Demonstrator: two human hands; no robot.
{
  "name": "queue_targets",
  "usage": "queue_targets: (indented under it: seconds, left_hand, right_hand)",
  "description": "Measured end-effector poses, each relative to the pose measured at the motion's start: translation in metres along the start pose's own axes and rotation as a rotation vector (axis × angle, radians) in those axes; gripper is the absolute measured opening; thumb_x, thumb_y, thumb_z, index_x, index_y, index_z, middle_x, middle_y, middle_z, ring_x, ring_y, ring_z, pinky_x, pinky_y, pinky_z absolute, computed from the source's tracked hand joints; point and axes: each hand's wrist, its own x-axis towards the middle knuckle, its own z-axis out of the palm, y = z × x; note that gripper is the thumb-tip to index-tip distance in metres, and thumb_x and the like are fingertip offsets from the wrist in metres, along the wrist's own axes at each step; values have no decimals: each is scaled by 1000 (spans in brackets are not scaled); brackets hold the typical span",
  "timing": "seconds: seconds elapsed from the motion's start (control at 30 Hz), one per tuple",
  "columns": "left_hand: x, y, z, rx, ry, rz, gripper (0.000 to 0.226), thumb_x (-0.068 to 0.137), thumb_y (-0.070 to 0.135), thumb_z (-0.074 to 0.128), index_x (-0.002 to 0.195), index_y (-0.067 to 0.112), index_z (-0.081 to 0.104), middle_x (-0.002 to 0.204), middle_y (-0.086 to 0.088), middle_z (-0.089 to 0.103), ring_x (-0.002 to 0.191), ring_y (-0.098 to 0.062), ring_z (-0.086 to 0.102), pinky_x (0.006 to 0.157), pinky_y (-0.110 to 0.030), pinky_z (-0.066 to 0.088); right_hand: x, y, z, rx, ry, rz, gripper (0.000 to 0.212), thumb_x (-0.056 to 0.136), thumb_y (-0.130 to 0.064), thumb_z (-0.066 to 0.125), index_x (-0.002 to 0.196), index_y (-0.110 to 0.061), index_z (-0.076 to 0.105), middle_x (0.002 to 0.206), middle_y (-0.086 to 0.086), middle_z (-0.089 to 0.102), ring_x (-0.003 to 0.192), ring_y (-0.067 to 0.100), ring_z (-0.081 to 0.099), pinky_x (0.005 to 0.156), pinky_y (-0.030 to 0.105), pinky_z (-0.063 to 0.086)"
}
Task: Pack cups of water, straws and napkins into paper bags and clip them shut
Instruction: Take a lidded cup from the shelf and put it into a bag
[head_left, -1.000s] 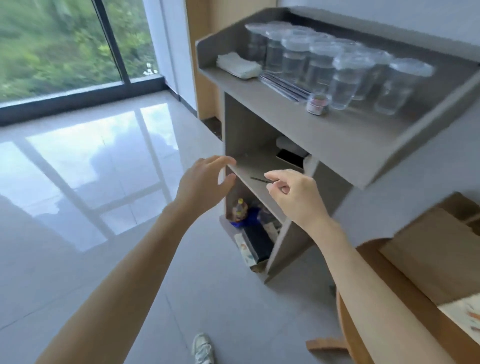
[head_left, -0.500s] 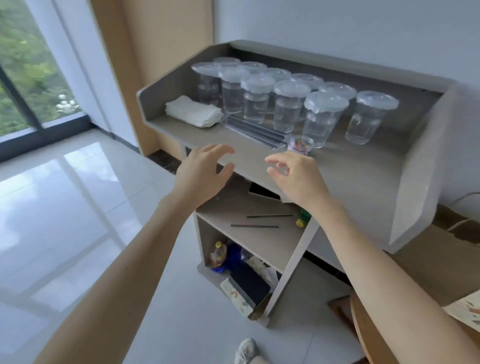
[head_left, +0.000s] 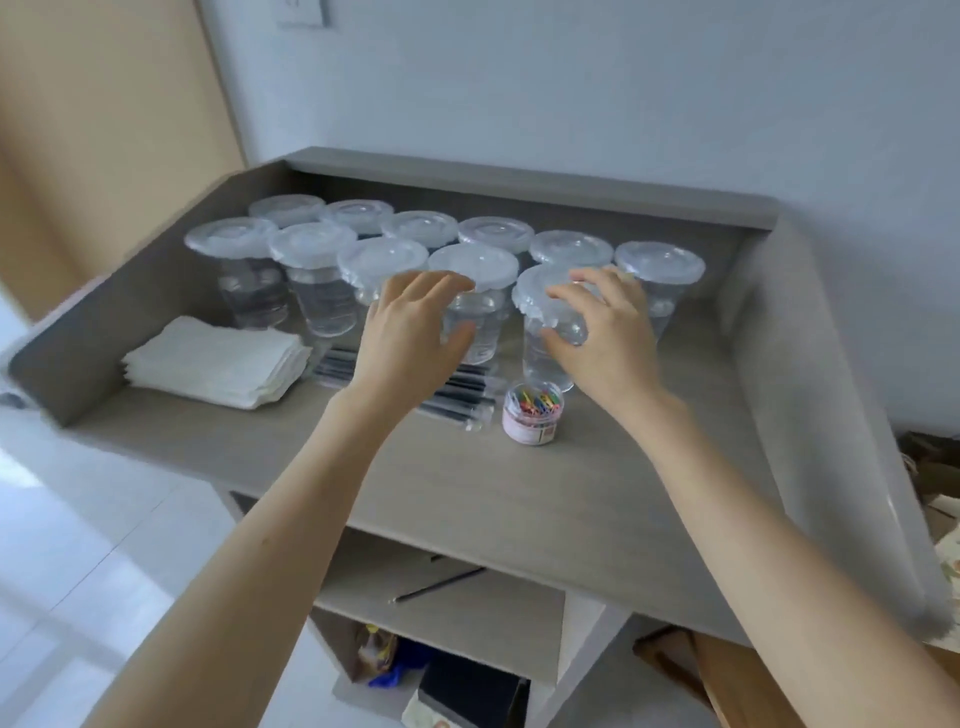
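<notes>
Cups of water (head_left: 311, 291) stand in two rows at the back of the grey surface (head_left: 519, 493). You can count eleven lids, six behind and five in front (the back row's bodies are mostly hidden). Your left hand (head_left: 410, 332) is spread, fingers apart, before the fourth front cup (head_left: 485, 332). It covers part of the wrapped straws (head_left: 457, 400), so their number cannot be told. Your right hand (head_left: 602, 332) arches over the fifth front cup (head_left: 545, 371), thumb on its wall; whether it truly clamps the cup cannot be told. One stack of napkins (head_left: 218, 366) lies at the left, its sheets uncountable. One jar of clips (head_left: 532, 413) stands just beside the straws. Brown material (head_left: 935, 467) is cut off by the right edge, too blurred to name.
</notes>
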Motion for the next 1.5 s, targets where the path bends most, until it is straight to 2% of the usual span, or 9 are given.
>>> queue_targets:
  seconds: [0.1, 0.23, 0.47, 0.63, 0.9, 1.07, 1.23, 1.4, 1.5]
  left_hand:
    - [21, -6, 15, -37, -23, 50, 43, 85, 23, 60, 126, 12, 54, 131, -5, 54, 127, -34, 37, 97, -52, 38]
    - [36, -15, 32, -46, -69, 51, 48, 88, 27, 59, 133, 16, 46, 140, 0, 45, 137, -31, 20, 102, -50, 27]
    - [38, -34, 39, -141, -99, 112, 44, 87, 30, 58, 128, 15, 51, 134, -1, 51, 135, -32, 24, 100, -53, 32]
    - [37, -31, 41, -283, -93, 199, 50, 81, 44, 40, 119, 16, 58, 121, 1, 60, 128, -32, 32, 92, -50, 39]
    - [21, -6, 40, -475, -258, 269, 46, 80, 39, 48, 119, 17, 60, 115, -1, 62, 115, -28, 46, 88, -42, 44]
    - [-8, 26, 24, -491, -303, 322, 44, 79, 33, 51, 120, 18, 60, 118, 0, 62, 113, -30, 48, 87, -35, 41]
    - [-66, 67, -2, -475, -281, 373, 36, 86, 25, 63, 121, 17, 59, 115, -2, 62, 108, -30, 50, 83, -36, 42]
    - [-152, 107, -24, -454, -262, 360, 50, 80, 47, 42, 120, 21, 58, 114, 2, 62, 104, -28, 52, 81, -34, 43]
    - [-197, 142, -23, -449, -327, 366, 38, 86, 32, 56, 122, 20, 57, 113, -1, 63, 102, -31, 51, 79, -32, 39]
  right_hand:
    - [14, 9, 10, -104, -94, 131, 51, 77, -36, 71, 123, -17, 59, 140, 6, 42, 128, 41, 27, 108, 45, 26]
    - [28, 13, 18, -41, -180, 252, 65, 77, -41, 71, 134, -22, 48, 144, -2, 34, 129, 22, 36, 101, 28, 29]
    - [23, 8, 30, 33, 7, 312, 60, 70, -32, 79, 125, -21, 59, 136, -3, 47, 120, 13, 49, 96, 22, 37]
    - [1, 4, 16, -53, 182, 404, 58, 63, -30, 84, 117, -21, 65, 132, -4, 52, 116, 9, 51, 92, 12, 33]
    - [-50, -23, -36, -215, 278, 537, 56, 62, -29, 83, 115, -21, 66, 133, -5, 52, 116, 8, 52, 91, 13, 36]
    - [-92, -52, -68, -208, 342, 520, 55, 62, -30, 82, 114, -20, 67, 130, -2, 55, 114, 7, 52, 92, 18, 40]
    - [-149, -78, -107, -152, 323, 465, 56, 63, -37, 74, 115, -17, 66, 129, 0, 56, 116, 3, 46, 92, 6, 34]
    - [-236, -99, -160, -102, 262, 459, 57, 64, -41, 71, 117, -21, 64, 132, -7, 53, 118, 1, 47, 94, 10, 37]
    - [-295, -100, -186, -140, 239, 476, 56, 64, -40, 72, 114, -17, 66, 129, -3, 55, 116, 3, 47, 92, 13, 39]
